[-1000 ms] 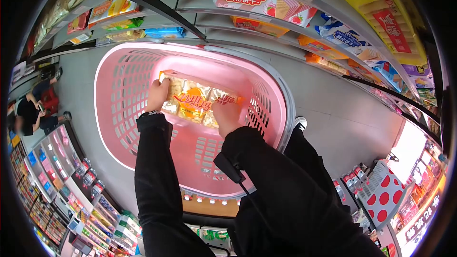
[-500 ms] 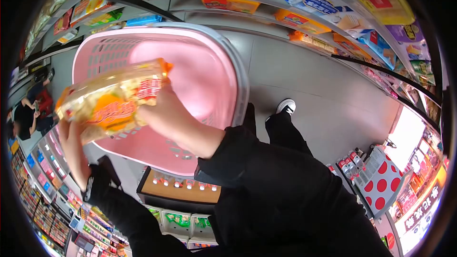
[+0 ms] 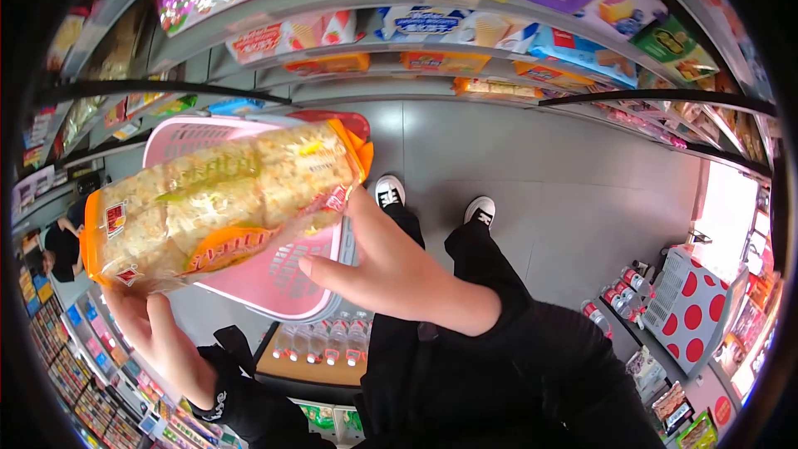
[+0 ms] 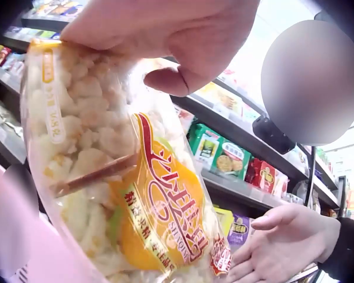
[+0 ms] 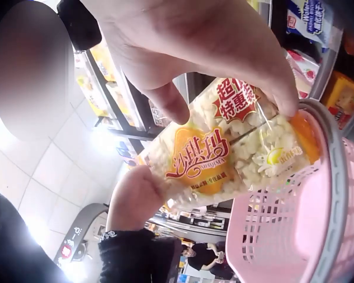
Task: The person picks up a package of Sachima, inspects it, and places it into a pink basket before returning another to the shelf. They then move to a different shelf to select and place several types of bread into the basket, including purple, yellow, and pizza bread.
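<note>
A long clear bag of sachima [image 3: 216, 199] with orange ends is held up between both hands above the basket, its printed front facing downward in the head view. My left hand [image 3: 162, 341] grips its left end from below; in the left wrist view that hand [image 4: 165, 29] covers the bag's upper edge. My right hand [image 3: 399, 266] touches the other end with its fingers, partly hidden by the bag, while its thumb stands straight and apart. The right wrist view shows a fingertip of this hand [image 5: 194, 47] at the bag's orange corner.
A pink shopping basket [image 3: 320, 283] stands beneath the bag. Snack shelves [image 3: 391, 83] curve along the far side. Water bottles [image 3: 332, 341] stand on a low wooden shelf near my legs, and more bottles [image 3: 619, 295] are at right. A person [image 3: 62, 249] is at far left.
The bag has been lifted from inside the basket, brought up closer to the head and turned over to show another face. My right thumb has come off it. The view has swung right.
</note>
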Demonstrator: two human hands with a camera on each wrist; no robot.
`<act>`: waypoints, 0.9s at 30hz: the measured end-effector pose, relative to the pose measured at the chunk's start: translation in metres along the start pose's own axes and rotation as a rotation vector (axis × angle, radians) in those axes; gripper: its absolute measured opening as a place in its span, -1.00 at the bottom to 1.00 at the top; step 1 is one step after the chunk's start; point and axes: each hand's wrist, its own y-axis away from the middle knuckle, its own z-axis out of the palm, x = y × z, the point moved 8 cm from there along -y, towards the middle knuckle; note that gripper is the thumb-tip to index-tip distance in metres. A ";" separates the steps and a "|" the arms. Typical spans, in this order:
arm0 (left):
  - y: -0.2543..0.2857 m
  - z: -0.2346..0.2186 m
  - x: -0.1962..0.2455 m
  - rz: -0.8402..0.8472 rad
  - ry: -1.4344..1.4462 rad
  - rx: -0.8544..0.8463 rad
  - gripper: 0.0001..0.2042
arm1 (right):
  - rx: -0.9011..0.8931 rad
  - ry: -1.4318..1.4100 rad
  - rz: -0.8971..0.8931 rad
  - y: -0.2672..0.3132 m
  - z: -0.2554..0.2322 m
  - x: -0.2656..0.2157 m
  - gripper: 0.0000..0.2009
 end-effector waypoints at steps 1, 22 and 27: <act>0.004 0.005 0.012 0.040 -0.007 -0.011 -0.49 | 0.011 0.000 -0.013 0.007 -0.005 -0.001 -0.39; 0.001 -0.036 0.068 0.249 -0.079 0.099 -0.52 | 0.193 -0.146 -0.230 0.011 -0.003 -0.035 -0.42; 0.018 -0.052 0.095 0.263 -0.161 0.315 -0.52 | 0.092 -0.084 -0.205 0.021 0.001 -0.062 -0.41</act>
